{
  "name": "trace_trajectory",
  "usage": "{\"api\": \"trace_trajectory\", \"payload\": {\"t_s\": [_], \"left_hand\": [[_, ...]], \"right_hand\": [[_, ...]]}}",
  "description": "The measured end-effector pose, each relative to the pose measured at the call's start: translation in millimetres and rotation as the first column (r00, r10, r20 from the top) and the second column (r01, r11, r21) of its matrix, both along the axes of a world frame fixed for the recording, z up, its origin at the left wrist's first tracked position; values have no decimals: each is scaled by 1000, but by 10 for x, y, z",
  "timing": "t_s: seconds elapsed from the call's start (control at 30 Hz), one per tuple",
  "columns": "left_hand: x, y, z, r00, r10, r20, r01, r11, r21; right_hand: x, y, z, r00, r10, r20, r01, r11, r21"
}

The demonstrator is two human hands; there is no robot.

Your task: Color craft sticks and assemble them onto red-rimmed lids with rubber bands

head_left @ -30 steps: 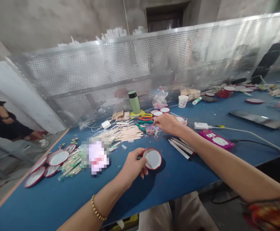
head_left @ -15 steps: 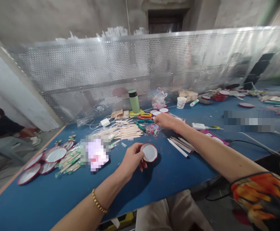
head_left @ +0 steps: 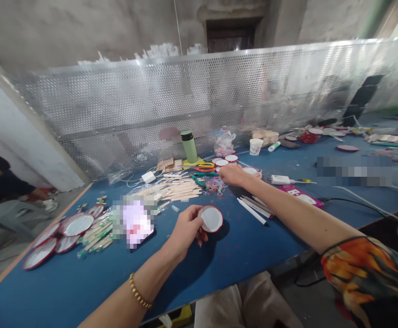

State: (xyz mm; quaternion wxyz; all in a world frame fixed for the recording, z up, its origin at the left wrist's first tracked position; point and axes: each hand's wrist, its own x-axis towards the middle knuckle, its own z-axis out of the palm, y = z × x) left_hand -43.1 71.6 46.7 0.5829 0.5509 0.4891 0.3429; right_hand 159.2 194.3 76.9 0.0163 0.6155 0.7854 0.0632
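My left hand [head_left: 189, 224] is closed on the edge of a small round disc [head_left: 211, 218] with a pale grey-white face and a red rim, thumb on top, tilted up above the blue table. Farther out, my right hand [head_left: 232, 175] reaches down with bent fingers beside a tangle of thin coloured bands [head_left: 214, 186]. Its fingertips are mostly hidden, and I cannot see what is between them. Just beyond that hand lie several more red-rimmed discs [head_left: 221, 162]. Pliers with yellow and orange handles [head_left: 205, 166] are to its left.
Wooden sticks [head_left: 181, 187] and a phone [head_left: 138, 223] lie left, with stacked discs [head_left: 39, 253] at the far left. White pens [head_left: 253, 210] lie right, near a charger cable [head_left: 281, 180]. A green bottle [head_left: 189, 148] and paper cup [head_left: 255, 146] stand before a perforated metal screen [head_left: 134, 105].
The disc in my left hand has tilted slightly. My right hand remains by the coloured bands, its forearm a little lower in view. The whole view has shifted slightly.
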Motion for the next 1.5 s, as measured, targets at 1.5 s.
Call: {"api": "trace_trajectory", "payload": {"t_s": [1.5], "left_hand": [[17, -25, 12, 999, -6, -48, 7, 1000, 27]], "right_hand": [[118, -73, -27, 994, 69, -88, -62, 995, 82]]}}
